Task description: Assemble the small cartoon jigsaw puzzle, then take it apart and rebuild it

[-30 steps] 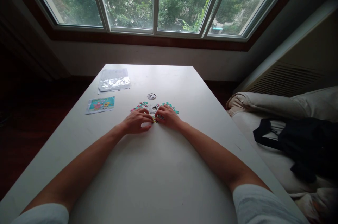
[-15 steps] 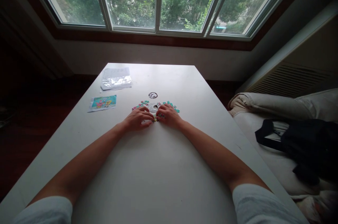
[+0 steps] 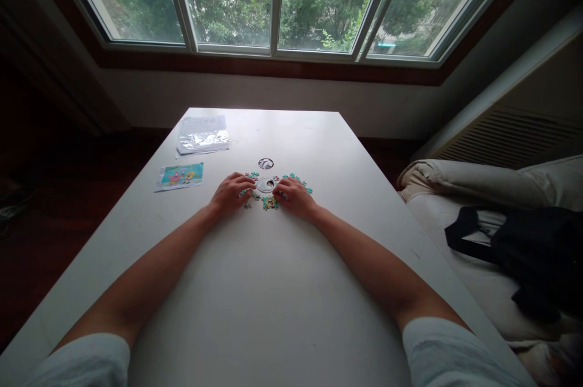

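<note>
Small jigsaw puzzle pieces point(image 3: 300, 183) in green, pink and yellow lie in an arc around a round silver tin point(image 3: 263, 185). Several joined pieces form a small puzzle block point(image 3: 270, 203) just below the tin. My left hand point(image 3: 229, 195) is over the pieces left of the tin, fingers apart and thumb below them. Against the right side of the tin and block, my right hand point(image 3: 295, 198) has its fingers curled together; what is under their tips is hidden. A round, dark-rimmed disc point(image 3: 266, 163) lies beyond the tin.
A colourful cartoon picture card point(image 3: 181, 176) lies on the left of the white table point(image 3: 255, 290). Behind it is a clear plastic bag with paper point(image 3: 203, 133). On the right stands a pale sofa point(image 3: 428, 217) with a dark bag point(image 3: 537, 253). A window is ahead.
My left hand has moved left, away from the joined puzzle block, which now shows more fully. My right hand stays beside the tin. The view has shifted slightly.
</note>
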Tool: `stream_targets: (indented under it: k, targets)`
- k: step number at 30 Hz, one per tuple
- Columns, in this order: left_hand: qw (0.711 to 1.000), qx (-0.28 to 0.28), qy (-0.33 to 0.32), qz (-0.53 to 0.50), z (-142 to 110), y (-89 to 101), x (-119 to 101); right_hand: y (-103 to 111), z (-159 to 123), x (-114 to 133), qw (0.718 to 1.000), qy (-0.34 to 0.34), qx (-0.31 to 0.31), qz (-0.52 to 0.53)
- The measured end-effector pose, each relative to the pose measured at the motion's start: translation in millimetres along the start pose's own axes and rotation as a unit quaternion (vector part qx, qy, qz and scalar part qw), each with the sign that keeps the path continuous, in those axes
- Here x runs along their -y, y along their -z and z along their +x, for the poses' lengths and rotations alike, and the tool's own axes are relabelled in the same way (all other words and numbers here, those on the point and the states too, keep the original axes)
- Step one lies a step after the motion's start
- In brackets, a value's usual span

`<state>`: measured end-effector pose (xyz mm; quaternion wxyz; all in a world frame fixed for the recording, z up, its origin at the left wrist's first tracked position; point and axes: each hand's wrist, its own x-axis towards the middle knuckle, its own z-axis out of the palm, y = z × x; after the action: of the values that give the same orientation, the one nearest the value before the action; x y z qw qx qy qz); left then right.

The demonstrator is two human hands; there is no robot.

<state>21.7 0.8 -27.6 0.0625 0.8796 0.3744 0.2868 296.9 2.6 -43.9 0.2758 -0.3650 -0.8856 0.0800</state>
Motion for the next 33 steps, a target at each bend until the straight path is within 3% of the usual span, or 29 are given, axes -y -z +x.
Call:
stream_targets:
  k: [5, 8, 16, 33]
  targets:
    - [0.995, -0.016, 0.084, 0.048, 0, -3.3, 5, 1, 0, 0, 1.000, -0.006, -0.003, -0.011]
    - [0.993, -0.005, 0.101, 0.057, -1, -5.3, 4, 2, 0, 0, 1.000, -0.017, -0.005, -0.013]
    - [0.993, 0.041, 0.092, 0.060, -3, -8.6, 3, 2, 1, 2, 1.000, -0.012, -0.009, -0.017]
    - [0.996, 0.042, 0.065, 0.041, -3, -8.0, 5, 7, 2, 11, 0.999, 0.028, 0.021, -0.032]
